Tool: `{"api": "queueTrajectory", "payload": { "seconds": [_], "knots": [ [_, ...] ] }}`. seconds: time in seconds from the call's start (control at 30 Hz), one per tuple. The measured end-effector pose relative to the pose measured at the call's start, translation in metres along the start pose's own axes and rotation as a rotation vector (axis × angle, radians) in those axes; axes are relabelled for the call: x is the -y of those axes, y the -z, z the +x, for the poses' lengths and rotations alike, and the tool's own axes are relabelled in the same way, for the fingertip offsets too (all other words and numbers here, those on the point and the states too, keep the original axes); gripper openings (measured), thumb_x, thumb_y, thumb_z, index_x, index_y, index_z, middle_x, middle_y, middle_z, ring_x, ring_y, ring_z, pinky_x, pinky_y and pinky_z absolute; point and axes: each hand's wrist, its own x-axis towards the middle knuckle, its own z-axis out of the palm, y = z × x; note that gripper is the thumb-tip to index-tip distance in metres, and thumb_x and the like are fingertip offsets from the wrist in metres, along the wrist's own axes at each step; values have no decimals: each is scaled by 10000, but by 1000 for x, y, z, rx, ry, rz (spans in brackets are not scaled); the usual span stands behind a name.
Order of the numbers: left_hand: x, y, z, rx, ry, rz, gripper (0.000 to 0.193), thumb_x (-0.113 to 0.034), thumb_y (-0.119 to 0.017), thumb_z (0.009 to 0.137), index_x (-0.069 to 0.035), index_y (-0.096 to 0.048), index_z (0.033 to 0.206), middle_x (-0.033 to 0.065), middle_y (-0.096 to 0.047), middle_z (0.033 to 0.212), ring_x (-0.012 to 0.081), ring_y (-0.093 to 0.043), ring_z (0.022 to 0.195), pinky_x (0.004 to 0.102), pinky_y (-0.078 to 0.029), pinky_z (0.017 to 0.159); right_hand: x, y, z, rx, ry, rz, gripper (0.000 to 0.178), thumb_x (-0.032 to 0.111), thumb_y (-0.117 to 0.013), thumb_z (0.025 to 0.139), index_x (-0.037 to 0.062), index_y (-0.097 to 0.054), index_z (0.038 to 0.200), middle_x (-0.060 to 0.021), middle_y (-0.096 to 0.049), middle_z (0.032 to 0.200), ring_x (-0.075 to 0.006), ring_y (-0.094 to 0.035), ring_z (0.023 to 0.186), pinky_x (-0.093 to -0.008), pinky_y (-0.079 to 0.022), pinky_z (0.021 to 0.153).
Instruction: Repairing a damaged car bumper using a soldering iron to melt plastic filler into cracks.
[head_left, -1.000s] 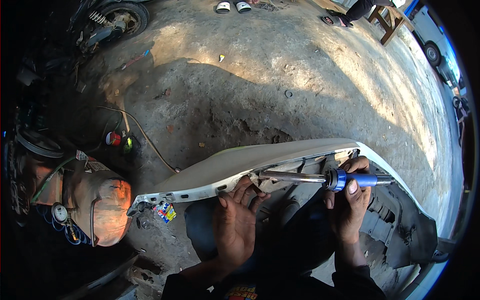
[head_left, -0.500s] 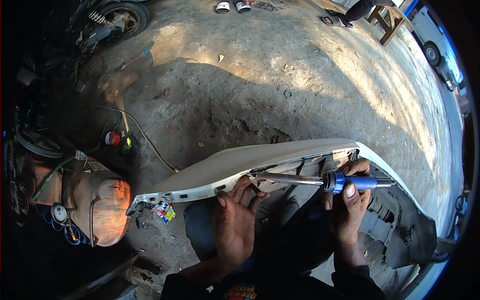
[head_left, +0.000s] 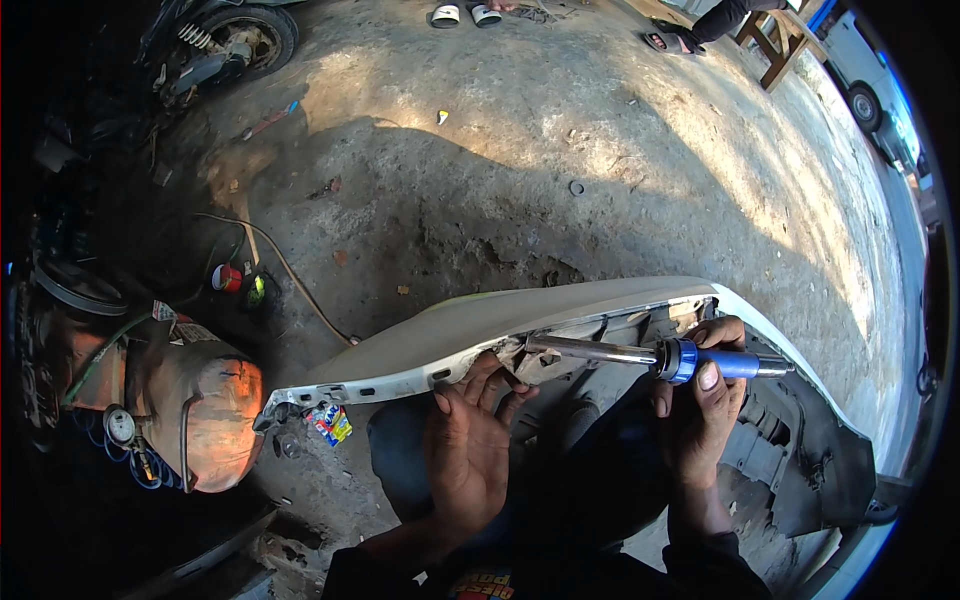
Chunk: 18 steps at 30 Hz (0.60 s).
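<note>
Here the biggest thing is the white car bumper (head_left: 520,320). It lies across the person's lap, above the dirty concrete floor (head_left: 560,150), with its smooth white side facing away and its grey inner side with ribs facing the person. It looks long and thin, so it is probably light but bendy and wobbly. It would be best held by its firm inner edge, close to the spot being worked on, so it does not flop.

Next comes the soldering iron (head_left: 650,355). It has a long metal rod and a blue handle. The rod points to the left, and its tip sits at the bumper's inner edge. The metal part is likely very hot, so only the blue handle is safe to hold. It looks stiff and light.

The left hand (head_left: 470,450) rests with its back up and its fingers spread, pressing on the bumper's inner edge just beside the rod's tip. It grips nothing; it only pushes down.

The right hand (head_left: 700,410) is wrapped around the blue handle, with the thumb on top and the wrist bent up from the lap.
</note>
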Motion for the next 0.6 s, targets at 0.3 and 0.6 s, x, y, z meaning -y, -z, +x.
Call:
{"api": "queueTrajectory", "payload": {
  "seconds": [0.3,0.6],
  "knots": [
    [0,-1,-1,-54,11,3,567,-522,-328,1036,-69,-475,1346,112,-536,1325,225,-537,1175,483,-421,1046,-4,3,-1,39,21,-35,386,298,-678,911,31,-439,1055,-74,-520,869,-87,-465,502,-188,-376,418],
    [0,-3,0,-46,10,9,564,-514,-328,1038,-68,-477,1349,104,-537,1333,227,-531,1199,484,-421,1049,1,-4,0,-32,9,-8,372,233,-699,883,14,-439,1035,-50,-482,750,-99,-467,478,-219,-387,452]
  ]
}}
